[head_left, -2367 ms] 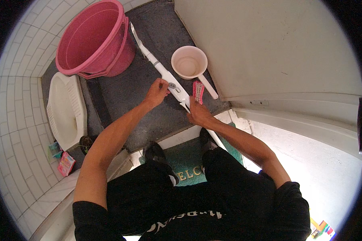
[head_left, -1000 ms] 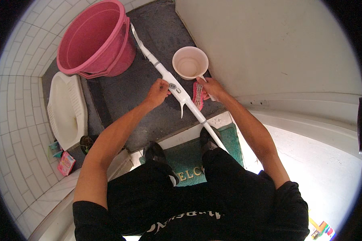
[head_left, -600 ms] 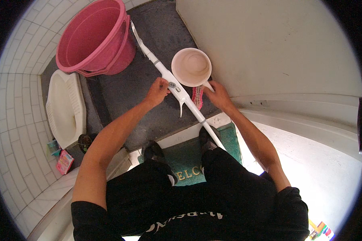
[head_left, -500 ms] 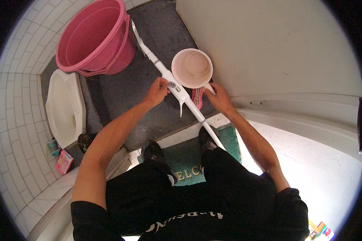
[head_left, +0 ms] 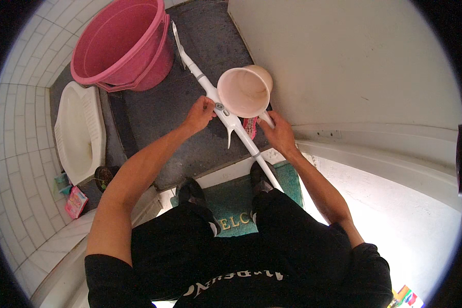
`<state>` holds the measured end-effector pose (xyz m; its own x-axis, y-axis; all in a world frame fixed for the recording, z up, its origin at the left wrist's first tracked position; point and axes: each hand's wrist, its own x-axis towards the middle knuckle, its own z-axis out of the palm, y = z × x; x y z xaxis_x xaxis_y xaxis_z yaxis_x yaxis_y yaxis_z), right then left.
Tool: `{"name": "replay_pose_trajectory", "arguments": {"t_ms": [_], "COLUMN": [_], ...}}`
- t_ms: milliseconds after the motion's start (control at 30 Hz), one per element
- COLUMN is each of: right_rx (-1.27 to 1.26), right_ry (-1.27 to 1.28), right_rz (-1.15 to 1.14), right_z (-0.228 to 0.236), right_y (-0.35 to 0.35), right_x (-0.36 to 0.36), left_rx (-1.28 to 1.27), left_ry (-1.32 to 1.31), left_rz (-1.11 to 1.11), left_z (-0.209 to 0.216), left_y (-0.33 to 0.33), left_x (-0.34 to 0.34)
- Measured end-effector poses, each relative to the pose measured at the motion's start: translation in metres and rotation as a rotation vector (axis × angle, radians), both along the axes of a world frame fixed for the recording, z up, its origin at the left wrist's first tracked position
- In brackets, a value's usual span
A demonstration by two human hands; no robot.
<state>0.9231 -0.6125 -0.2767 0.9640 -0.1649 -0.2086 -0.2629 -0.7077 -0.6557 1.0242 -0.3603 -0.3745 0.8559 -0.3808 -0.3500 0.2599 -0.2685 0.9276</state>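
My right hand (head_left: 278,132) is wrapped round the short handle of a pale pink water dipper (head_left: 246,92). The dipper is tipped, its wide mouth facing left and up toward me, and its inside is stained. Beneath it slants a white long-handled cleaning tool (head_left: 234,123) with a grey button and a trigger-like hook. The fingers of my left hand (head_left: 201,114) are curled at the tool's shaft, beside the button; part of this grip is hidden. A pink scrub brush (head_left: 250,126) lies partly covered behind the tool, near my right hand.
A large pink bucket (head_left: 159,64) stands at the far left, above a white squat toilet (head_left: 79,133). A small dark pot (head_left: 103,177) and a pink packet (head_left: 76,201) sit by the tiled wall. A pale door (head_left: 354,66) borders the right. My feet are on a green mat (head_left: 233,203).
The dipper has tilted further, showing more of its outer side, and its handle has dropped slightly with my right hand. My left hand stays at the tool's shaft. The view has shifted slightly.
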Motion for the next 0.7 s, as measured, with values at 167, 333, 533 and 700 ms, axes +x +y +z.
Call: {"name": "replay_pose_trajectory", "arguments": {"t_ms": [167, 333, 533, 700], "right_rx": [0.009, -0.007, -0.013, -0.011], "right_ry": [-0.048, -0.09, 0.017, -0.006], "right_rz": [0.005, 0.043, -0.005, 0.006], "right_z": [0.0012, 0.0012, 0.0042, 0.005], "right_y": [0.0012, 0.002, 0.0034, 0.0043], "right_x": [-0.0026, -0.0039, -0.0048, -0.0051], "left_rx": [0.01, -0.004, 0.028, 0.031], "left_ry": [0.01, 0.021, 0.023, 0.032], "left_rz": [0.005, 0.009, -0.006, -0.002], "left_z": [0.0032, 0.0037, 0.0093, 0.0105], "left_y": [-0.002, -0.0007, -0.0019, -0.0014], "left_x": [-0.0005, 0.0002, 0.0003, 0.0001]}}
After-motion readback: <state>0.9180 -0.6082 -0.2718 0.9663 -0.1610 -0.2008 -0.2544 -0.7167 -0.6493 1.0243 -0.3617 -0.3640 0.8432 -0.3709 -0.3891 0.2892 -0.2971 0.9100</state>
